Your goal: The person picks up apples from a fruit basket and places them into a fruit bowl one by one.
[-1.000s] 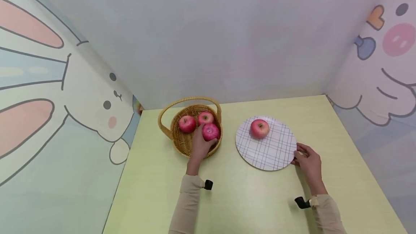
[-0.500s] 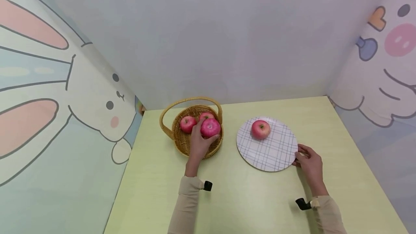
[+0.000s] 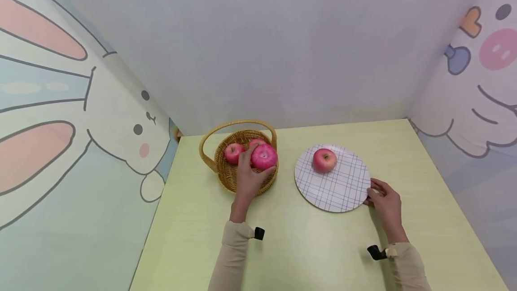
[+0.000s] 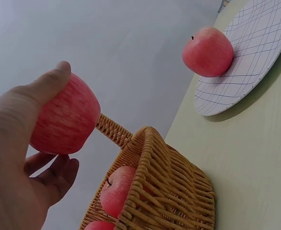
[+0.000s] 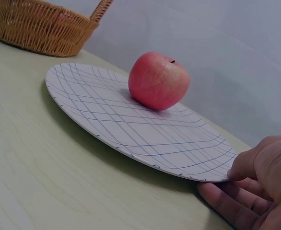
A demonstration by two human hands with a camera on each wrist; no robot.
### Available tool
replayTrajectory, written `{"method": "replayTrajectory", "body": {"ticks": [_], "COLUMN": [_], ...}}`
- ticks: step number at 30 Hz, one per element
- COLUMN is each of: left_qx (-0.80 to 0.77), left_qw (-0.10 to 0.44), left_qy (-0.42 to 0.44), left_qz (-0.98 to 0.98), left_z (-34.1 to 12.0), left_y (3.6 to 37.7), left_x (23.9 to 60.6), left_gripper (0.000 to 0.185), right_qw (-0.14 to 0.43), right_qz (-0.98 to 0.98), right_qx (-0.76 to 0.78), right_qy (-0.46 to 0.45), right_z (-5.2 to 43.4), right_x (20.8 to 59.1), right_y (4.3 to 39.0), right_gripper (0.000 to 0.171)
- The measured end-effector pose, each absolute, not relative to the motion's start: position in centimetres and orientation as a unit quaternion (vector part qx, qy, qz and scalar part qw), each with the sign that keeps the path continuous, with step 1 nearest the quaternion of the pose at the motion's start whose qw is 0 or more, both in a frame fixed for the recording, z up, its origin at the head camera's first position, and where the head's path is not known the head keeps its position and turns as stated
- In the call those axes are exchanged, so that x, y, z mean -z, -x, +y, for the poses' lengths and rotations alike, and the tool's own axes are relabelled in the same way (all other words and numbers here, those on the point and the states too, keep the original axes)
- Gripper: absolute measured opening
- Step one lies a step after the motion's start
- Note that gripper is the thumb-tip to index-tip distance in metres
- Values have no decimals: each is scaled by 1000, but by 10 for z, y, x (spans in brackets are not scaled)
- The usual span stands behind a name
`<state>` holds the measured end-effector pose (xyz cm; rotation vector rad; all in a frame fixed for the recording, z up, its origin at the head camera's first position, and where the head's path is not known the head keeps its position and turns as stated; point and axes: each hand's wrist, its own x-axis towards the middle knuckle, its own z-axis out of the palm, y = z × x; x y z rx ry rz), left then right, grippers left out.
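Observation:
My left hand (image 3: 249,178) grips a red apple (image 3: 264,156) between thumb and fingers, raised over the wicker basket (image 3: 228,178). In the left wrist view that apple (image 4: 68,120) is above the basket's rim. Two more apples lie inside the basket: one (image 3: 233,153) at the left, the other (image 3: 257,142) partly hidden behind the held one. At the right, a round white plate (image 3: 335,192) with blue crossing lines bears one apple (image 3: 324,160). My right hand (image 3: 387,205) pinches the plate's right edge, thumb on the rim and fingers under it, as the right wrist view shows.
The basket's tall arched handle (image 3: 238,122) stands up over its back. Basket and plate rest apart on a pale yellow-green table (image 3: 299,246). A grey wall (image 3: 282,57) rises behind it, with cartoon-printed walls at both sides.
My left hand has lifted the apple up out of the basket, and it now looks larger and covers more of the apple behind. My right hand stays at the plate's edge.

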<state>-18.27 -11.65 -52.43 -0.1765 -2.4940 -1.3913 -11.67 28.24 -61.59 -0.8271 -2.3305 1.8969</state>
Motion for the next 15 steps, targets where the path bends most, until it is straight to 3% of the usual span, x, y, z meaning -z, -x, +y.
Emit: {"method": "replayTrajectory", "body": {"ticks": [15], "left_qx": [470], "left_qw": [173], "left_qy": [103], "left_qz": [-859], "left_z": [-91], "left_y": [173], "left_x": [522], "left_gripper": [90], "right_qw": [10], "right_qz": [-748], "right_qx": [-608], "right_qy": [265], "right_z": [283], "right_x": [618], "right_y": [117], "right_gripper": [53]}}
